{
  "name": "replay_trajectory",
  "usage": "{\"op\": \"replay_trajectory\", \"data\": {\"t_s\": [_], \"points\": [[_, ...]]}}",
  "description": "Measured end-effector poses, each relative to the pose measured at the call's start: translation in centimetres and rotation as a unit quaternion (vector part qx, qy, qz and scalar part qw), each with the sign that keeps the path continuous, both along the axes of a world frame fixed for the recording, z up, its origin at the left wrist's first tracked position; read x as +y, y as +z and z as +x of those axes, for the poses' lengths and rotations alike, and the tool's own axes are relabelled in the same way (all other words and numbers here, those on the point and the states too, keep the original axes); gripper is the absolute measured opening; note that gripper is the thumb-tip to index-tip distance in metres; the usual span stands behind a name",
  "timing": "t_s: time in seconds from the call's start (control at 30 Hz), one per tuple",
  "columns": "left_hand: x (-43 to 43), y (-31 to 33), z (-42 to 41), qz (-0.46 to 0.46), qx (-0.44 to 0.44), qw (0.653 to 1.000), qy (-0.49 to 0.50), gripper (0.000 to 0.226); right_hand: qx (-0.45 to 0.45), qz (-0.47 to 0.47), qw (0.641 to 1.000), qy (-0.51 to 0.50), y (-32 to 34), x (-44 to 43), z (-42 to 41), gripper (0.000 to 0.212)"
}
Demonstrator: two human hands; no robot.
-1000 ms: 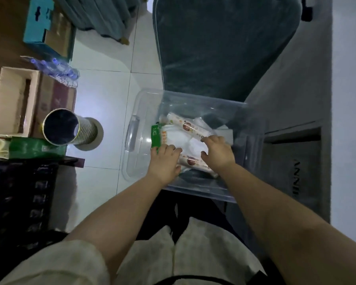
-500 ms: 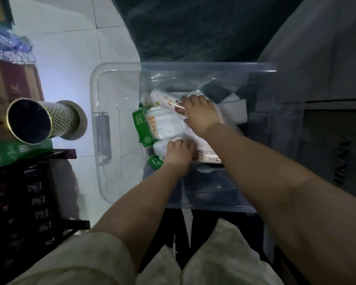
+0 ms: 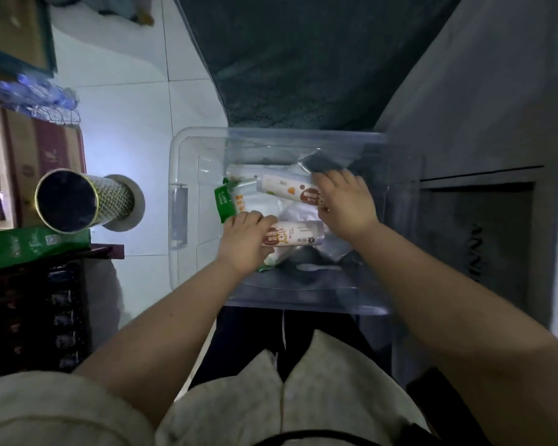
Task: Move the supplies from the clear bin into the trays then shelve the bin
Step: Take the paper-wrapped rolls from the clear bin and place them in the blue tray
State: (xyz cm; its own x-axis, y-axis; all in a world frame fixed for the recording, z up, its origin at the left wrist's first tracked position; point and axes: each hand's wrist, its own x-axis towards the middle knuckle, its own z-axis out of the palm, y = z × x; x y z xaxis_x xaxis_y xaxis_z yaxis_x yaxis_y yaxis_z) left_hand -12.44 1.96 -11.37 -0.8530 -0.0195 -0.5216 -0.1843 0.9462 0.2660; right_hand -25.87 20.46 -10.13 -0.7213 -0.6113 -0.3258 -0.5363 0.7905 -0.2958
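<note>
The clear bin (image 3: 187, 156) held smooth, tube-shaped packets. The left hand (image 3: 244, 243) gripped one packet (image 3: 298, 235); the right hand (image 3: 345, 204) pressed flat on another packet (image 3: 287, 189).

clear glossy plastic bin (image 3: 187, 162) — matt carpet (image 3: 303, 59)

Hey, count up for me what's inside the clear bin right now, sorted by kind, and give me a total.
White tubes with brown labels: 2, one under the right hand at, one under the left hand at
Green-edged packets: 1
White wrapped bundles: 1
Total I can make out in the clear bin: 4
</note>
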Motion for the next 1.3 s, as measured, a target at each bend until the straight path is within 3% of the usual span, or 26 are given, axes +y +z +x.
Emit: {"op": "replay_trajectory", "data": {"t_s": [0.23,0.5,0.7,0.87,1.13,1.3], "points": [[-1.7,7.9,-2.0,-0.03,0.119,0.992,-0.009,0.057,0.12,-0.041,0.984,-0.122,9.2,1.9,2.6,0.054],[-1.4,13.7,-3.4,0.004,0.188,0.969,-0.16,0.055,0.216,-0.013,0.928,-0.303,16.4,1.3,9.1,0.053],[0.8,15.1,-1.0,0.038,0.236,0.938,-0.251,0.051,0.229,0.014,0.839,-0.493,18.4,4.0,19.5,0.065],[5.6,16.0,2.6,0.074,0.23,0.901,-0.361,0.045,0.208,0.061,0.763,-0.609,19.3,6.1,30.0,0.059],[17.2,18.9,12.4,0.115,0.249,0.783,-0.558,0.051,0.233,0.081,0.631,-0.735,21.0,10.3,45.9,0.062],[24.3,20.7,22.9,0.158,0.278,0.716,-0.621,0.053,0.267,0.101,0.512,-0.81,21.9,12.8,58.6,0.06]]}}
